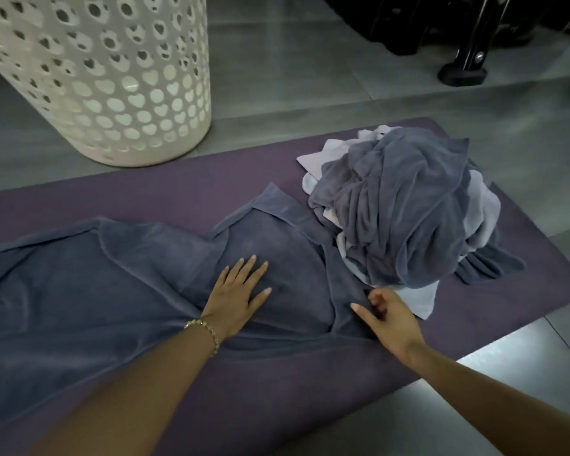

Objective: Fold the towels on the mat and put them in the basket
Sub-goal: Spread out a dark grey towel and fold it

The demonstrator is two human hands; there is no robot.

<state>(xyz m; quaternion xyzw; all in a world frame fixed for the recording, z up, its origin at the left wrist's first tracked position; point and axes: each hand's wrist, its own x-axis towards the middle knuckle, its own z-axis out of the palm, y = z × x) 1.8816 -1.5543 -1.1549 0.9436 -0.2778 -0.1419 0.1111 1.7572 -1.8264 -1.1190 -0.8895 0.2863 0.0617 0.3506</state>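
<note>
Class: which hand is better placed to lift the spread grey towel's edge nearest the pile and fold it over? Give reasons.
Probably the right hand: its curled fingers sit at that edge of the grey towel, beside the pile. The left hand lies flat mid-towel, pinning it.

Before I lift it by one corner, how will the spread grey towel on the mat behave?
Probably floppy: the grey towel lies in soft creases under the flat left hand. It would likely sag and drag, perhaps snagging the towel pile it touches near the right hand.
</note>
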